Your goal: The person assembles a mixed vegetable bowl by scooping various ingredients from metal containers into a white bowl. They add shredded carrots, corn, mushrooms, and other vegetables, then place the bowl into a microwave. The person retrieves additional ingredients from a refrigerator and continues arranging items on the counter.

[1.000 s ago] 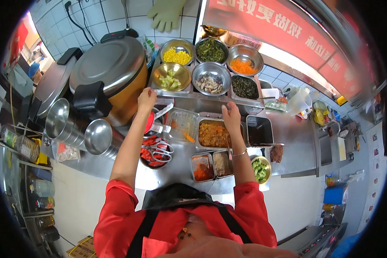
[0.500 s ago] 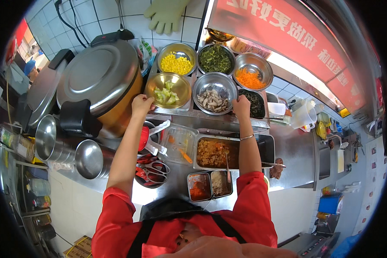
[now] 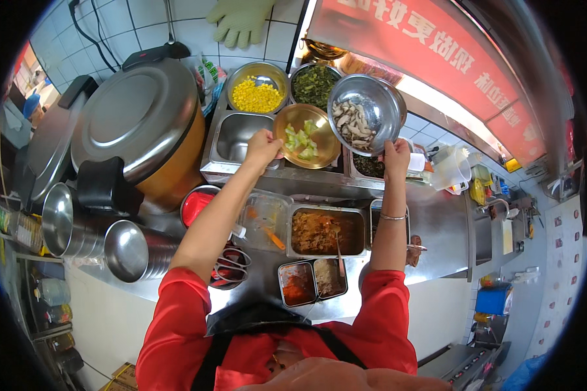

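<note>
My left hand (image 3: 263, 148) is closed on the rim of a gold-toned metal bowl (image 3: 316, 158) with pieces of chopped pale green vegetable (image 3: 301, 140) in it. By its lower right rim, my right hand (image 3: 396, 158) grips a silver steel bowl (image 3: 379, 104) of sliced mushrooms (image 3: 353, 124), which is lifted and tilted. The two bowls are side by side. An uncovered square steel pan (image 3: 240, 135) sits left of the gold bowl. Behind stand a bowl of yellow corn (image 3: 256, 96) and a bowl of chopped dark greens (image 3: 314, 86). Below the mushroom bowl, a pan of dark shredded food (image 3: 368, 165) partly shows.
A large lidded cooker (image 3: 135, 124) stands at the left, near stacked steel bowls (image 3: 139, 251). In front are a pan of brown minced food (image 3: 326, 231) with a spoon, a clear plastic box (image 3: 265, 212), two small seasoning tins (image 3: 312, 281) and a container of scissors (image 3: 231, 266).
Both bowls have been lifted and shifted right. The gold bowl has left its place, uncovering the square pan. The mushroom bowl now hides most of the carrot bowl.
</note>
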Demonstrator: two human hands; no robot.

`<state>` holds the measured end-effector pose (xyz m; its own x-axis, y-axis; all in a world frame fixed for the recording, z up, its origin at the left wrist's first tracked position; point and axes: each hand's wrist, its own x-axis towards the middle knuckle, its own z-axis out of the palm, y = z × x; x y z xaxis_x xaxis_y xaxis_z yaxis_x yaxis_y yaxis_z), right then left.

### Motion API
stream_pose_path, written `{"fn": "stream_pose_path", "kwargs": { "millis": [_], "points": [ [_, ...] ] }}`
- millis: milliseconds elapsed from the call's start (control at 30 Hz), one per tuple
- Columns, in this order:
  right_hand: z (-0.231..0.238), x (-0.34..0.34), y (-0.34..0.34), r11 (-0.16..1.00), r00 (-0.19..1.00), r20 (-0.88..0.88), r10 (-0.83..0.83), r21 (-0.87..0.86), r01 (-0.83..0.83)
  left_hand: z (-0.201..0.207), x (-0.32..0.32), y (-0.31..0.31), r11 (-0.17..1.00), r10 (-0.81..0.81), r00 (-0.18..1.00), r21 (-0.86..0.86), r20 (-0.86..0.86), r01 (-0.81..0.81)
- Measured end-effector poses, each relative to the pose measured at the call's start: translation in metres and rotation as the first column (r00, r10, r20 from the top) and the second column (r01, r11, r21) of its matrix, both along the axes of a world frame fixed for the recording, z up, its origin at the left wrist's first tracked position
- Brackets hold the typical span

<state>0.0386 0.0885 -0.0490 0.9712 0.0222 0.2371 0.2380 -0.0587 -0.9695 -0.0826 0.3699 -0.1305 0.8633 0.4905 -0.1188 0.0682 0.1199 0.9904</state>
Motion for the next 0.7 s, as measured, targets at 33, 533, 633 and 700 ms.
{"fn": "stream_pose_path", "kwargs": {
  "millis": [33,533,633,700],
  "points": [
    [0.002,0.000,-0.001,1.000,1.000,0.000,-0.006,-0.006,0.006,0.000,0.009,-0.007,1.000,-0.008,1.000,0.003,-0.025,0.008],
    [-0.014,-0.018,0.053,0.982,0.997,-0.003,0.080,-0.172,-0.079,-0.001,0.018,-0.018,0.739,0.018,0.973,0.658,-0.228,0.141],
    [-0.012,-0.018,0.075,0.981,0.996,-0.017,0.088,-0.174,-0.090,0.011,0.014,-0.025,0.757,0.071,0.964,0.643,-0.256,0.115],
    [-0.011,-0.021,0.094,0.971,0.994,0.008,0.108,-0.214,-0.104,0.010,0.006,-0.022,0.663,0.092,0.972,0.742,-0.215,0.101]
  ]
}}
